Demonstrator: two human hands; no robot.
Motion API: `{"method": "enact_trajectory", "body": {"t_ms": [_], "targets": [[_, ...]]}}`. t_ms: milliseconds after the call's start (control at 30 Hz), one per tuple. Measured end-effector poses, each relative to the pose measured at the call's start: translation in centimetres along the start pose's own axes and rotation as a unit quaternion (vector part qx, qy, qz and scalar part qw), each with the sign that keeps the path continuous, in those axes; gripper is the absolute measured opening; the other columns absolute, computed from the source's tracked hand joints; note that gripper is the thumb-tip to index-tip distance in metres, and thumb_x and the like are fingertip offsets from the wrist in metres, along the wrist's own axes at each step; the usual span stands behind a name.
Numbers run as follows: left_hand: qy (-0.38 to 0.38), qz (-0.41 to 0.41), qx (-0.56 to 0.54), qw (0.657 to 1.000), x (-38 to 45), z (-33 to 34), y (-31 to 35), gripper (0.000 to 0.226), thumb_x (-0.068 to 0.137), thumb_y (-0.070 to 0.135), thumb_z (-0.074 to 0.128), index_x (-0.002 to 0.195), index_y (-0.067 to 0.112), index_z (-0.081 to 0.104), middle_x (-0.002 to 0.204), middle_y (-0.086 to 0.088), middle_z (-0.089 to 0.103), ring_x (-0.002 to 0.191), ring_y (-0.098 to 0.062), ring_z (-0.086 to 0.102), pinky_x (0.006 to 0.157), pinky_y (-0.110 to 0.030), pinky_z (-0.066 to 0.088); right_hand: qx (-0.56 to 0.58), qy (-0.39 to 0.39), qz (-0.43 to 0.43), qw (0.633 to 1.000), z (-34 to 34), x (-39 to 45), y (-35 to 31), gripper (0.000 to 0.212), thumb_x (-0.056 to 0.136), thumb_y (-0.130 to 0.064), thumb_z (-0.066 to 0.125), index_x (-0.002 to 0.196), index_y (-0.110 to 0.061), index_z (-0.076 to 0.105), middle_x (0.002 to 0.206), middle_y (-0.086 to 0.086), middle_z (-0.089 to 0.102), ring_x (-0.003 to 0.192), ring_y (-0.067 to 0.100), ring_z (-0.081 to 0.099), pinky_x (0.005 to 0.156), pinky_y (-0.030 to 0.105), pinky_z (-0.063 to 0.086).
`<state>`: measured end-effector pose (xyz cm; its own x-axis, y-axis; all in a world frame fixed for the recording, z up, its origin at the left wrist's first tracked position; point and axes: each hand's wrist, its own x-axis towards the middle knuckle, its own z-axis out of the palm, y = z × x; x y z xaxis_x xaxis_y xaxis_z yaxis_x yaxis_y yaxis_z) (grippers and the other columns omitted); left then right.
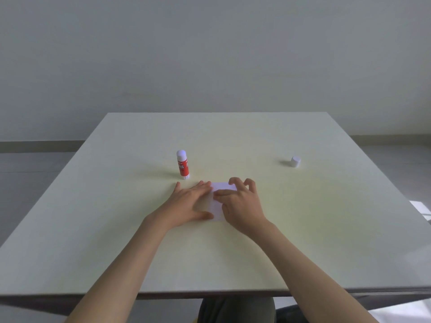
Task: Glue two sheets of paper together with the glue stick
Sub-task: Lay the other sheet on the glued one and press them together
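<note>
Paper: white, flat on the table, centre, between the hands; one sheet or two cannot be told.
Left hand: spread flat, palm down, pressing the paper's left part.
Right hand: fingers curled, tips pressing the right part and far edge; grasps nothing.
Glue stick: upright, uncapped, just beyond the left hand.
Cap: far right, well apart.
Risk: uneven pressure may shift the sheets; the left hand may topple the stick; exposed glue may dry.
</note>
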<state>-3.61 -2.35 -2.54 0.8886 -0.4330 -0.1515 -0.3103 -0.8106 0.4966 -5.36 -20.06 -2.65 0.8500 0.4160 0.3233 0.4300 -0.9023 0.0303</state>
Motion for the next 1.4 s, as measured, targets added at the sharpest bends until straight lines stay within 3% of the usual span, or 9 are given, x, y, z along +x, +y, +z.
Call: {"method": "enact_trajectory", "body": {"t_ms": [67, 167, 233, 333, 400, 733, 1033, 1200, 1400], "targets": [[-0.002, 0.0, 0.016, 1.0, 0.1, 0.0, -0.1, 0.082, 0.083, 0.039, 0.064, 0.15, 0.025, 0.018, 0.159, 0.005, 0.017, 0.147, -0.006, 0.008, 0.118, -0.048, -0.006, -0.017, -0.015, 0.017, 1.0, 0.1, 1.3, 0.4, 0.034, 0.064, -0.009, 0.05, 0.073, -0.03, 0.076, 0.072, -0.023, 0.071, 0.091, 0.022, 0.064, 0.078, 0.032, 0.023], [-0.008, 0.004, 0.03, 0.999, 0.2, 0.0, -0.2, 0.082, 0.084, 0.043, 0.062, 0.15, 0.025, 0.018, 0.159, 0.007, 0.016, 0.147, -0.007, 0.008, 0.118, -0.051, -0.005, 0.0, -0.072, 0.015, 0.997, 0.9, 2.6, 1.0, 0.044, 0.075, -0.006, 0.038, 0.089, -0.026, 0.074, 0.093, -0.018, 0.073, 0.114, 0.023, 0.051, 0.088, 0.034, 0.018], [-0.008, 0.004, 0.035, 0.999, 0.2, 0.0, -0.3, 0.082, 0.083, 0.044, 0.062, 0.15, 0.025, 0.019, 0.159, 0.007, 0.016, 0.147, -0.007, 0.008, 0.117, -0.053, -0.004, -0.001, -0.079, 0.013, 0.997, 1.2, 2.8, 1.2, 0.047, 0.076, -0.006, 0.033, 0.092, -0.024, 0.073, 0.095, -0.017, 0.072, 0.118, 0.023, 0.046, 0.09, 0.034, 0.016], [-0.008, -0.005, 0.041, 0.999, 0.3, -0.1, -0.2, 0.083, 0.082, 0.044, 0.063, 0.149, 0.025, 0.018, 0.159, 0.005, 0.016, 0.147, -0.01, 0.01, 0.117, -0.054, -0.004, -0.04, -0.064, 0.016, 0.997, -0.1, 1.5, 0.3, 0.035, 0.064, -0.005, 0.043, 0.068, -0.025, 0.072, 0.067, -0.017, 0.068, 0.1, 0.023, 0.061, 0.081, 0.032, 0.021], [-0.011, -0.011, 0.039, 0.999, 0.4, -0.1, -0.1, 0.083, 0.082, 0.044, 0.063, 0.149, 0.024, 0.019, 0.16, 0.005, 0.016, 0.147, -0.011, 0.011, 0.117, -0.055, -0.003, -0.048, -0.042, 0.008, 0.998, -0.5, 0.1, -0.1, 0.029, 0.061, -0.006, 0.049, 0.062, -0.027, 0.069, 0.061, -0.017, 0.065, 0.092, 0.021, 0.064, 0.077, 0.031, 0.023], [-0.023, -0.005, 0.041, 0.999, 0.4, -0.1, -0.3, 0.08, 0.084, 0.046, 0.062, 0.149, 0.022, 0.021, 0.16, 0.009, 0.011, 0.147, -0.008, 0.006, 0.117, -0.054, -0.002, -0.025, 0.012, 0.004, 1.0, -0.8, -3.4, 0.9, 0.026, 0.062, -0.005, 0.059, 0.067, -0.026, 0.072, 0.075, -0.02, 0.072, 0.09, 0.024, 0.064, 0.078, 0.033, 0.026], [-0.014, 0.001, 0.042, 0.999, 0.5, 0.2, -0.7, 0.081, 0.083, 0.046, 0.062, 0.149, 0.024, 0.021, 0.159, 0.011, 0.012, 0.147, -0.006, 0.006, 0.116, -0.054, 0.0, -0.01, -0.041, 0.061, 0.997, 0.4, 0.3, 3.7, 0.037, 0.077, -0.005, 0.044, 0.086, -0.022, 0.075, 0.094, -0.018, 0.074, 0.111, 0.026, 0.053, 0.087, 0.035, 0.023], [-0.012, 0.0, 0.034, 0.999, 0.4, 0.3, -0.8, 0.081, 0.084, 0.047, 0.061, 0.149, 0.023, 0.019, 0.16, 0.011, 0.01, 0.147, -0.005, 0.005, 0.117, -0.052, -0.003, -0.022, -0.001, 0.043, 0.999, -0.7, -2.3, 2.4, 0.025, 0.064, -0.002, 0.056, 0.065, -0.022, 0.071, 0.076, -0.017, 0.073, 0.093, 0.026, 0.063, 0.079, 0.032, 0.024], [-0.016, 0.001, 0.042, 0.999, 0.2, 0.2, -0.6, 0.078, 0.086, 0.046, 0.059, 0.149, 0.022, 0.021, 0.16, 0.011, 0.008, 0.147, -0.006, 0.005, 0.117, -0.053, -0.003, -0.019, 0.06, 0.018, 0.998, -1.1, -5.7, 1.2, 0.031, 0.062, -0.003, 0.05, 0.071, -0.024, 0.072, 0.078, -0.019, 0.073, 0.087, 0.026, 0.065, 0.077, 0.033, 0.027]]}}
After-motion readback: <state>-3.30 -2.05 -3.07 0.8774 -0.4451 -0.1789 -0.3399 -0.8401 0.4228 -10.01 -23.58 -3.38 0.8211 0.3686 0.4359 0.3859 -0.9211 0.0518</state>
